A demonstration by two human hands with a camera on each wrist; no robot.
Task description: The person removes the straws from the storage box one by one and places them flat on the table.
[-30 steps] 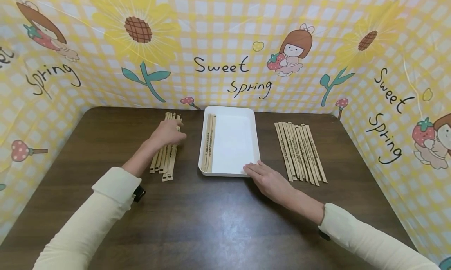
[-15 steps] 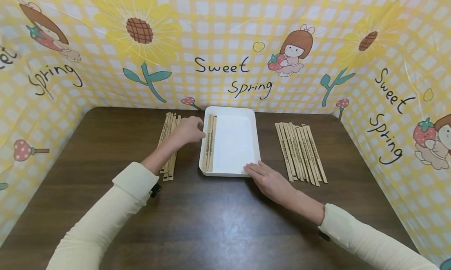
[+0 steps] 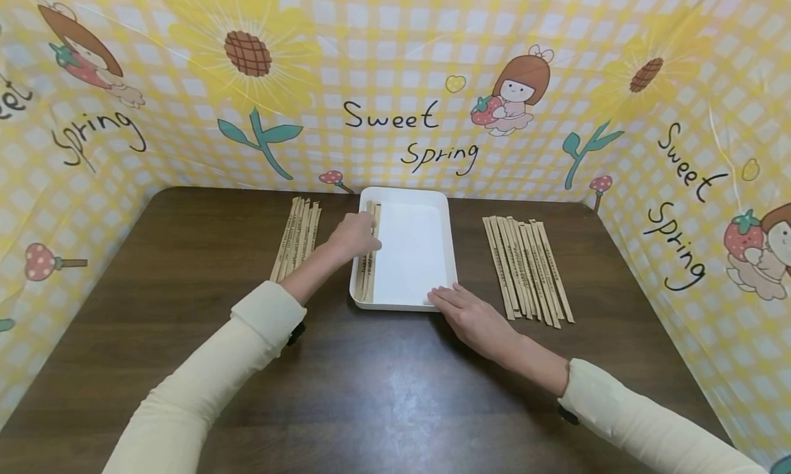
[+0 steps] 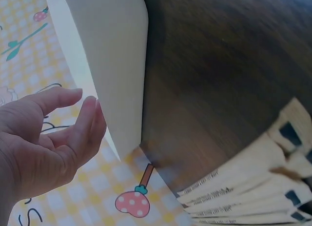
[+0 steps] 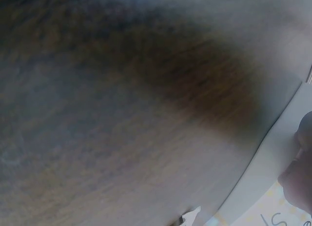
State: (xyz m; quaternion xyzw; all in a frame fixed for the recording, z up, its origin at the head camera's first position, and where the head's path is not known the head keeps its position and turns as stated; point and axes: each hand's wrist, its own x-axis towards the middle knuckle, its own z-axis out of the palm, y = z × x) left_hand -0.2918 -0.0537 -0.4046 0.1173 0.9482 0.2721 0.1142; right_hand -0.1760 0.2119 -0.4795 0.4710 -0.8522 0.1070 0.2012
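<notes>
My left hand point(image 3: 355, 235) reaches over the left wall of a white rectangular tray point(image 3: 413, 302), thumb and fingers apart above a few long, slim brown-paper sleeves point(image 3: 367, 278) lying along that side. In the left wrist view the left hand point(image 4: 58, 133) has loosely bent fingers, their tips partly hidden behind the tray wall point(image 4: 117, 65). My right hand point(image 3: 472, 321) rests straight fingers on the tray's near right corner. Only blurred parts of the right hand point(image 5: 300, 172) show in the right wrist view, beside the tray wall.
More printed paper sleeves lie side by side on the dark wooden table point(image 3: 395, 391): one group point(image 3: 298, 237) left of the tray, partly covered by the left forearm, and another point(image 3: 525, 271) to its right. A yellow checked cloth point(image 3: 395, 48) walls in the table.
My left hand has moved right, from over the left group of sleeves to over the tray's left side, and uncovers that group's upper part. The right hand stays at the tray corner.
</notes>
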